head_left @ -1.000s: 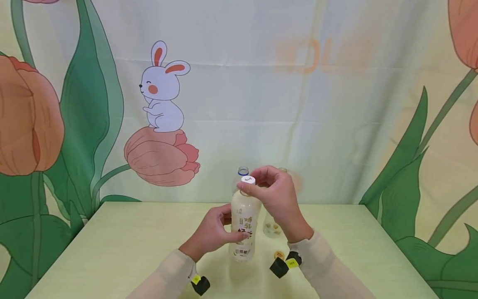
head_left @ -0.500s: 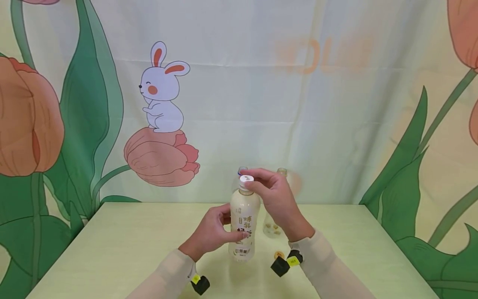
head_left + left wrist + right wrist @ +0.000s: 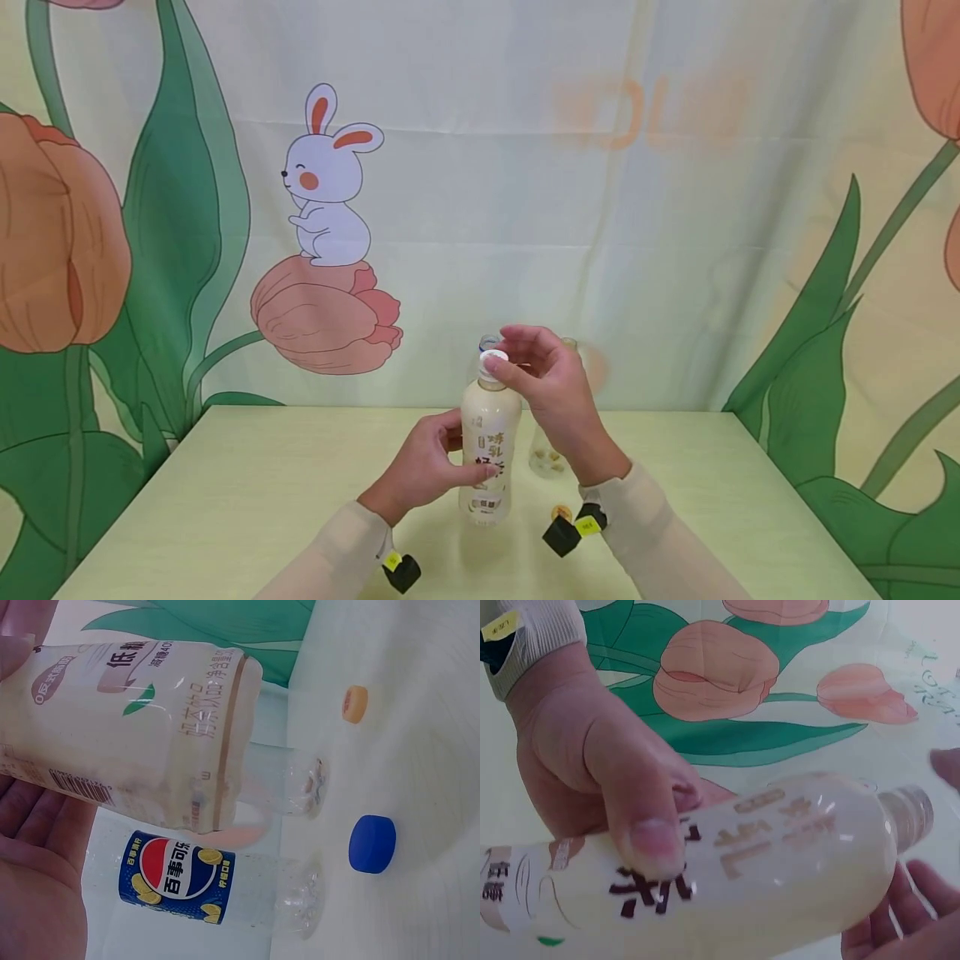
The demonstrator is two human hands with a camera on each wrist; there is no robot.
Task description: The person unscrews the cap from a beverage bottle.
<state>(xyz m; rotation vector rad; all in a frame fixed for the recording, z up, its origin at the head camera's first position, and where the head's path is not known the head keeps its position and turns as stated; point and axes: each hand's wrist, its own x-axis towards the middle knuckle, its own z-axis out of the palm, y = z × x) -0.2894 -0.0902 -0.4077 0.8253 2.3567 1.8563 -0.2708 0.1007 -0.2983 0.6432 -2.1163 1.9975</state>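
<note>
My left hand (image 3: 431, 467) grips a milk tea bottle (image 3: 487, 425) of pale cream colour round its middle, thumb across the front lettering. It stands nearly upright in the head view, and its base appears in the left wrist view. A white cap (image 3: 492, 365) tops the neck. Around this cap my right hand (image 3: 551, 387) is spread: the thumb overlaps the cap in the head view, while the right wrist view shows a gap between thumb and bottle top (image 3: 911, 817). The right fingers (image 3: 911, 919) lie loosely bent beside the neck.
Behind it stand an uncapped clear bottle with a blue Pepsi label (image 3: 178, 877) and another clear bottle (image 3: 546, 454) with yellowish spots near its base. On the pale table (image 3: 300, 483) lie a blue cap (image 3: 372, 844) and an orange cap (image 3: 355, 703). A printed curtain (image 3: 480, 167) hangs behind.
My right fingers have shifted about the white cap; the index finger has come up and away from it. The left hand and the bottle have barely moved.
</note>
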